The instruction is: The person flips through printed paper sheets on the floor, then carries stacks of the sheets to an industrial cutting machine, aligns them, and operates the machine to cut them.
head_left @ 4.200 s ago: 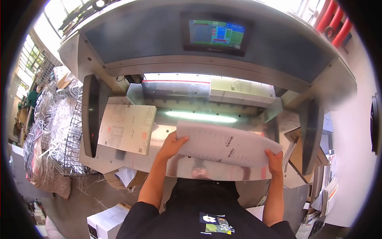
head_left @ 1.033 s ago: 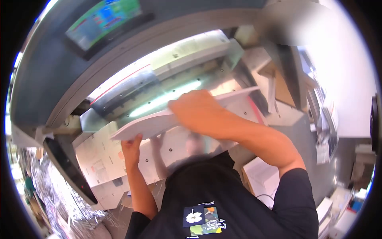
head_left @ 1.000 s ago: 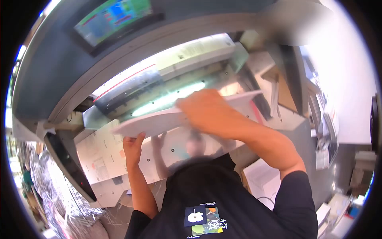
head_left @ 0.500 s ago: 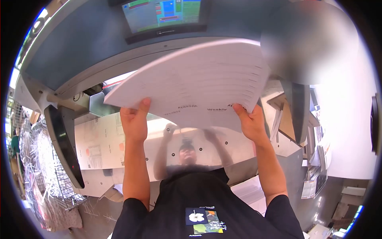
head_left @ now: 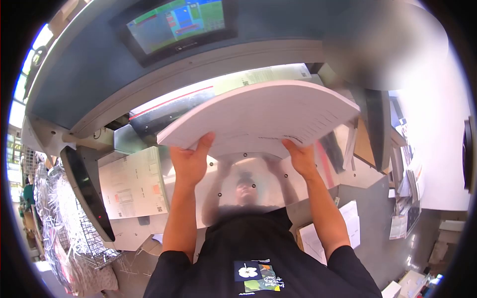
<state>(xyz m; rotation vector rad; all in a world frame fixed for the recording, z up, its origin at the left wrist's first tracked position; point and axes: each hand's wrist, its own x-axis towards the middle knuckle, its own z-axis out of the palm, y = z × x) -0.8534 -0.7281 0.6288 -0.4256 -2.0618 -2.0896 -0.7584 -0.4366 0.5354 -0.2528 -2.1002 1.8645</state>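
Note:
A thick stack of printed paper (head_left: 258, 111) is held up in both my hands over a shiny metal table (head_left: 268, 193). The sheets bow, with the far edge arched upward. My left hand (head_left: 191, 156) grips the near left edge, thumb on top and fingers hidden beneath. At the near right edge, my right hand (head_left: 300, 156) grips it the same way. Small lines of print run along the right side of the top sheet; the words are too blurred to read. To the left of my left hand, another paper stack (head_left: 131, 184) lies on the table.
Behind the paper is a machine opening with a black and red-edged bar (head_left: 171, 111). Above it sits a lit screen (head_left: 176, 25). Dark upright guards stand at left (head_left: 87, 193) and right (head_left: 375, 129). Paper strips fill a wire basket (head_left: 74, 218). More papers (head_left: 350, 223) lie at the lower right.
The held stack has come down and shifted right, and it now looks flatter, with its thick far edge showing. Both hands have moved with it, closer together.

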